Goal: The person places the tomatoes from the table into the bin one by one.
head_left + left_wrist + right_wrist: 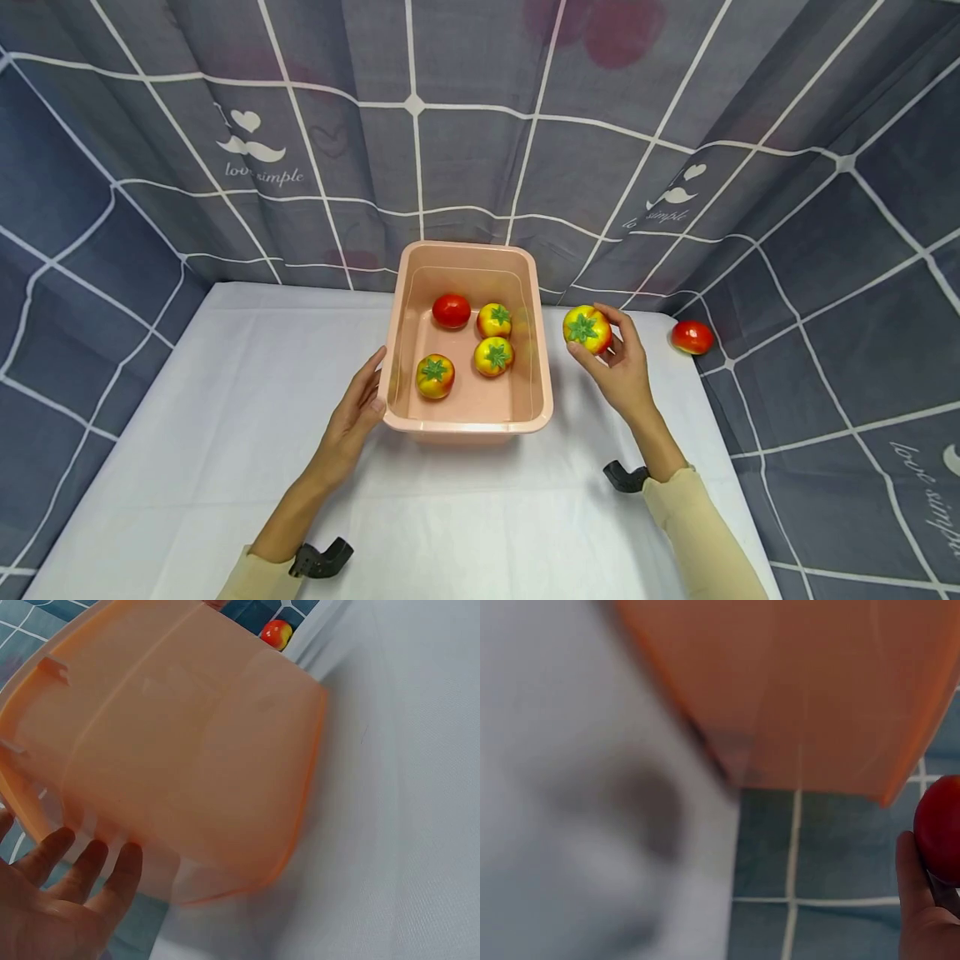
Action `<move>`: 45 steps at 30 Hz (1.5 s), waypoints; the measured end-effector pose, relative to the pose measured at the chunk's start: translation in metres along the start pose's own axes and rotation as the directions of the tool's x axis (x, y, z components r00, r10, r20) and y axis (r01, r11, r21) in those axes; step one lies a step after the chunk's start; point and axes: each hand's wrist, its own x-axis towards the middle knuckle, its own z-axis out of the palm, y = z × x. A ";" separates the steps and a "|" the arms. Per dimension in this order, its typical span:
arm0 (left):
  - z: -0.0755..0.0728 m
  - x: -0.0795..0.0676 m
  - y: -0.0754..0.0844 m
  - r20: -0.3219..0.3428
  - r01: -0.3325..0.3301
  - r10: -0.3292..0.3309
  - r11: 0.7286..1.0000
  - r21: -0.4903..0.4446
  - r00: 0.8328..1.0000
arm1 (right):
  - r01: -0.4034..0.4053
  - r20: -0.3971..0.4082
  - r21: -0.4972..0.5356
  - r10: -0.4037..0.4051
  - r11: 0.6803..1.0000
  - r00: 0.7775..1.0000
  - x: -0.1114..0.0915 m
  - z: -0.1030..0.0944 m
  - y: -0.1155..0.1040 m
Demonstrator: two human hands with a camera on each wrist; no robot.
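Note:
A pink plastic basin stands on the white table, with several tomatoes inside: a plain red one and yellow-red ones with green star-shaped tops, such as the tomato at lower left. My left hand is at the basin's left side; in the left wrist view its fingers reach fairly straight along the outer wall. To the right of the basin, my right hand holds a yellow-red tomato between thumb and fingers. Only the red side of that tomato shows in the right wrist view.
Another red tomato lies at the table's right edge, against the curtain. Grey-blue curtains with white grid lines enclose the back and sides of the white-covered table. Black wrist mounts project from both wrists.

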 end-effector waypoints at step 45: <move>-0.001 -0.001 0.004 -0.003 0.021 -0.020 1.000 0.022 1.000 | 0.387 0.566 -0.443 -0.082 0.809 0.820 0.071 0.083 -0.067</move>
